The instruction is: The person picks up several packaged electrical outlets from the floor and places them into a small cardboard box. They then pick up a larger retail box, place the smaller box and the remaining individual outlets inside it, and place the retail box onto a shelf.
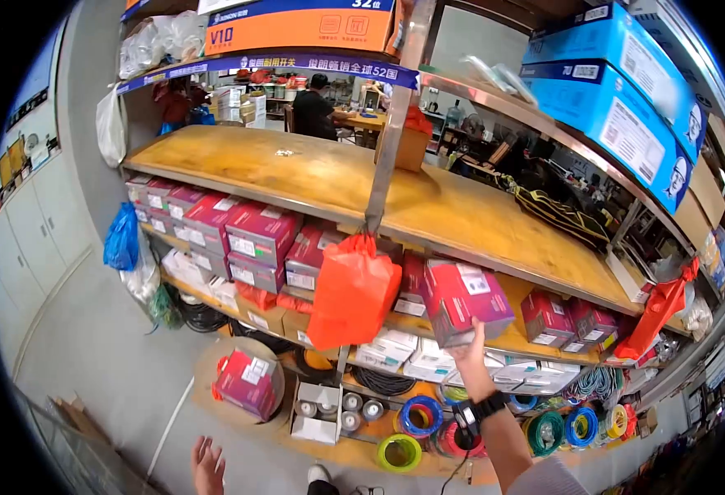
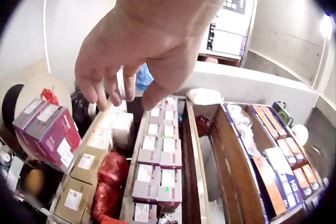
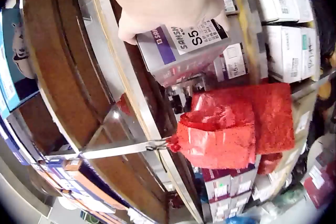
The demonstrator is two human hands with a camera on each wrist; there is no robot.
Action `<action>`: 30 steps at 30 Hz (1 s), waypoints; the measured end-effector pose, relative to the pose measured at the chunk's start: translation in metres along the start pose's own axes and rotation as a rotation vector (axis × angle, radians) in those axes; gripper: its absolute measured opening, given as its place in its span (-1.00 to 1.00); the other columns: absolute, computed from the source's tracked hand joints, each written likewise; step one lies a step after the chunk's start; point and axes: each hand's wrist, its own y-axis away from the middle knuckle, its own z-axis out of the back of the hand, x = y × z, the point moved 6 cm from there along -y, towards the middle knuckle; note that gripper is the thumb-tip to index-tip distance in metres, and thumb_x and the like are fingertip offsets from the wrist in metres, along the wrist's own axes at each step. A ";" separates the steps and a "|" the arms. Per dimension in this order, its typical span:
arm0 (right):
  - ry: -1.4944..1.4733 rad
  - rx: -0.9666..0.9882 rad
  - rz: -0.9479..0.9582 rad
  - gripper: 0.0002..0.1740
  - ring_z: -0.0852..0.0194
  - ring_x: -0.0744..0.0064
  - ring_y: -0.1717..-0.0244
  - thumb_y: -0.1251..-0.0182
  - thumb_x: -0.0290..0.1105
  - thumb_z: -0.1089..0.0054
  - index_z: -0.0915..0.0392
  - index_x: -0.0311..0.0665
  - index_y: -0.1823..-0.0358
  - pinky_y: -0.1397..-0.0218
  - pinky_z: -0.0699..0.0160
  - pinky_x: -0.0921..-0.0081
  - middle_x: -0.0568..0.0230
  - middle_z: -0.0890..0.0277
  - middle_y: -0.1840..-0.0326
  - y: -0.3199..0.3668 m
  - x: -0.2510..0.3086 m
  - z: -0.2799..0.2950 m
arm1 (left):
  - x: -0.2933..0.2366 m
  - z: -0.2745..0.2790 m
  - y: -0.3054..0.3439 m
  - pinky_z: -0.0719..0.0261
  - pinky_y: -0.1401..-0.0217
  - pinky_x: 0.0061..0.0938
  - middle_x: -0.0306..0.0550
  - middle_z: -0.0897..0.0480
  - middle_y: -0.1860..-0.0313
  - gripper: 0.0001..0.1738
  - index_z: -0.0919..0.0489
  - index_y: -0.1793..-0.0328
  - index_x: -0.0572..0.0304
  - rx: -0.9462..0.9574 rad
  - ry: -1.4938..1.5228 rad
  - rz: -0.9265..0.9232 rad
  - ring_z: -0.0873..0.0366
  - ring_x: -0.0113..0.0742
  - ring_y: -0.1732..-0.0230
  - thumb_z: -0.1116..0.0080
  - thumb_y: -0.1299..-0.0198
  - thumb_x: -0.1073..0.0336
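Note:
My right hand [image 1: 472,360] grips a magenta and grey cardboard box [image 1: 466,299] at the front of the middle shelf, with the thumb on its near face. In the right wrist view the box [image 3: 184,50] shows a grey printed side, and the fingers [image 3: 128,27] wrap its upper edges. A red plastic bag [image 1: 354,293] hangs from the shelf post just left of it. Low at the left, my left hand [image 1: 207,464] hangs with loosely bent fingers and holds nothing. Another magenta box [image 1: 248,383] lies on a round stool [image 1: 206,369] in front of the shelves.
Stacked magenta boxes [image 1: 263,233] line the shelf at left; two more [image 1: 547,319] stand at right. Above runs a wooden shelf board [image 1: 296,165]. Wire coils [image 1: 399,453] and an opened carton [image 1: 316,427] sit low in front. A seated person [image 1: 317,111] is behind the shelving.

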 end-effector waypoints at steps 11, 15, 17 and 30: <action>-0.039 -0.260 -0.014 -0.17 0.09 0.25 -0.24 0.21 0.19 -0.10 -0.12 0.02 -0.13 -0.24 0.23 0.10 0.26 -0.11 -0.17 -0.127 -0.051 -0.070 | 0.003 0.006 -0.101 -0.19 -0.05 -0.43 -0.16 -0.24 -0.19 -0.51 -0.19 -0.20 0.18 -0.024 -0.063 0.202 -0.21 -0.25 -0.15 0.13 -0.13 0.20; -0.006 -0.196 -0.015 -0.17 0.13 0.25 -0.24 0.19 0.11 -0.16 -0.06 0.10 -0.16 -0.22 0.12 0.13 0.38 0.00 -0.23 -0.128 -0.045 -0.069 | 0.019 -0.002 -0.126 -0.20 -0.02 -0.48 -0.17 -0.23 -0.20 -0.51 -0.20 -0.20 0.14 0.023 -0.053 0.286 -0.21 -0.31 -0.14 0.15 -0.14 0.18; -0.003 -0.308 -0.038 -0.13 0.23 0.24 -0.27 0.20 0.09 -0.21 -0.02 0.12 -0.19 -0.21 0.07 0.13 0.40 0.16 -0.30 -0.114 -0.038 -0.082 | 0.024 -0.005 -0.136 -0.21 -0.01 -0.50 -0.21 -0.20 -0.22 -0.51 -0.19 -0.20 0.12 0.050 -0.055 0.312 -0.19 -0.31 -0.14 0.16 -0.14 0.17; 0.055 -0.132 -0.033 0.04 0.31 0.02 -0.28 0.31 0.10 -0.29 0.03 -0.11 -0.23 -0.17 -0.05 0.12 0.15 0.29 -0.32 -0.125 -0.037 -0.075 | 0.012 -0.125 -0.130 -0.10 -0.16 -0.24 0.01 -0.21 -0.18 -0.38 -0.24 -0.17 0.14 0.416 -0.296 0.310 -0.12 -0.07 -0.19 -0.01 0.02 0.03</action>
